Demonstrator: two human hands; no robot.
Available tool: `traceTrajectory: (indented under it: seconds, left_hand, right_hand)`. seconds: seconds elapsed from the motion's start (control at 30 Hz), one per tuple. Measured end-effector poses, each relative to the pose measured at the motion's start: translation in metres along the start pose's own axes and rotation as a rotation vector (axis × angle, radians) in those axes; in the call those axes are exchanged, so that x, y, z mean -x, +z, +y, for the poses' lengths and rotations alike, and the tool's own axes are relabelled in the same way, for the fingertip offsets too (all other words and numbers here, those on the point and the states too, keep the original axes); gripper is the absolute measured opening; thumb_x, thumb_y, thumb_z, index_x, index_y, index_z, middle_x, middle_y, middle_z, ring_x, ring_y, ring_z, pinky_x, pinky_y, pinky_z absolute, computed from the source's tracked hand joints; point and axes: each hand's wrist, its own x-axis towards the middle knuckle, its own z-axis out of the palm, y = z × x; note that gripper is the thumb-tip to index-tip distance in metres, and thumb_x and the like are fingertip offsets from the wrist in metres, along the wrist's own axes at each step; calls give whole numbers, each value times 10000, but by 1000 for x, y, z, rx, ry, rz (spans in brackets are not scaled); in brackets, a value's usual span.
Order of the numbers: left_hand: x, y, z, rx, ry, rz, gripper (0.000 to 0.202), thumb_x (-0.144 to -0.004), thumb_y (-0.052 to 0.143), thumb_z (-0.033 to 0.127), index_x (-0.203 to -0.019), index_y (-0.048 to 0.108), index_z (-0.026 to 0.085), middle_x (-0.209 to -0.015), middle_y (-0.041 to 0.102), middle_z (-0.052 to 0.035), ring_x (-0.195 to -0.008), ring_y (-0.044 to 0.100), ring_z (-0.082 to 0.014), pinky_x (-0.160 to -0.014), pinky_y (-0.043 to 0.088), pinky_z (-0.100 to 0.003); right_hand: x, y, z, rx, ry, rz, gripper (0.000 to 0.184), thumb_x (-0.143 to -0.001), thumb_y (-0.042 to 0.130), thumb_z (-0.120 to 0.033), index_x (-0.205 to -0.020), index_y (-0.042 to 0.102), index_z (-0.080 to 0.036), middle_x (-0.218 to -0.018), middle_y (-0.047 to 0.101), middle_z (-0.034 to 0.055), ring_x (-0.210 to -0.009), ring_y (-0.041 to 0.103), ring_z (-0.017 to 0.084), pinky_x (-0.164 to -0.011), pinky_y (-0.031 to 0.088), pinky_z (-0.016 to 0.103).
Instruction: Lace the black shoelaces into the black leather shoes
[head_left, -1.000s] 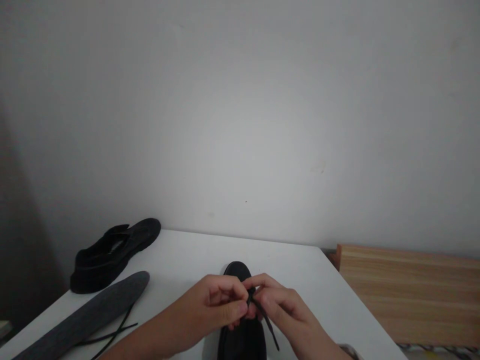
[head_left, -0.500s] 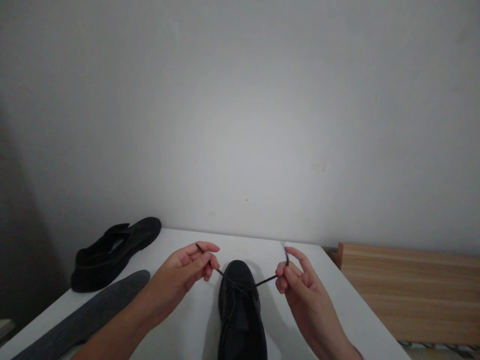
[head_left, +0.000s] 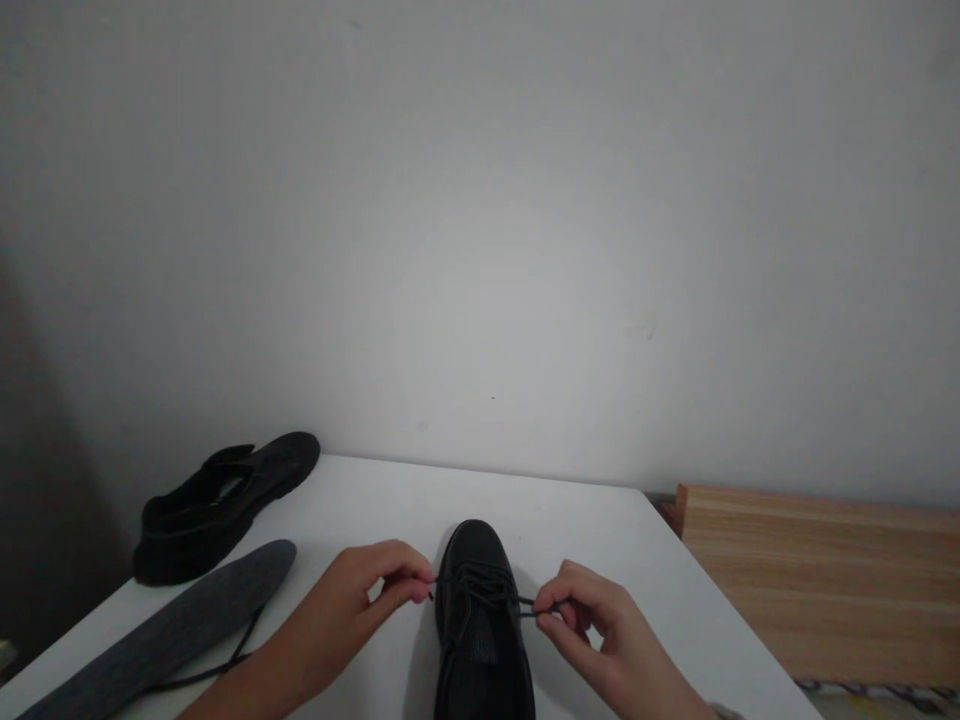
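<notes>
A black lace-up shoe stands on the white table, toe pointing away from me. My left hand is on the shoe's left side, fingers pinched on one end of the black shoelace. On the right side, my right hand pinches the other end. The lace runs taut across the top of the shoe between both hands.
A second black shoe lies on its side at the table's back left. A long dark grey insole lies along the left edge with a loose black lace beside it. A wooden board stands to the right of the table. A plain wall is behind.
Both hands were together over the shoe, then pulled apart and up with the lace ends. Now they have come down close to the shoe's sides, holding the lace low and taut.
</notes>
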Motion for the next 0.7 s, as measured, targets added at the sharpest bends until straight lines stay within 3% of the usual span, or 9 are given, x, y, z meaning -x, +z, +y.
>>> traceTrajectory:
  seconds: [0.1,0.37,0.57,0.7]
  left_hand:
    - [3,8,-2,-35,49,-16,137,-907,624,329,-920,731,244,-838,751,8,-787,671,-174,-745,453,-234]
    - [5,24,2,-94,103,-36,106,-895,631,275,-866,722,230,-785,732,0,-735,664,-158,-701,456,-220]
    - [3,32,-2,-89,165,28,105,-888,624,248,-845,719,228,-749,714,-13,-697,645,-156,-665,459,-223]
    - [3,37,-6,-58,277,71,151,-911,610,252,-827,732,225,-822,686,-39,-789,646,-174,-719,484,-241]
  right_hand:
    - [0,4,4,73,-46,-6,126,-868,570,-257,-850,677,-192,-706,522,-6,-664,524,147,-614,431,278]
    - [2,7,4,157,-119,25,124,-841,517,-122,-844,611,-202,-770,564,5,-687,554,144,-617,445,265]
    - [2,8,-6,287,-170,-19,184,-828,497,-60,-875,599,-205,-854,579,32,-770,579,165,-670,475,281]
    - [2,14,-8,325,-194,-29,216,-833,497,-48,-914,612,-211,-911,577,46,-839,593,177,-721,508,294]
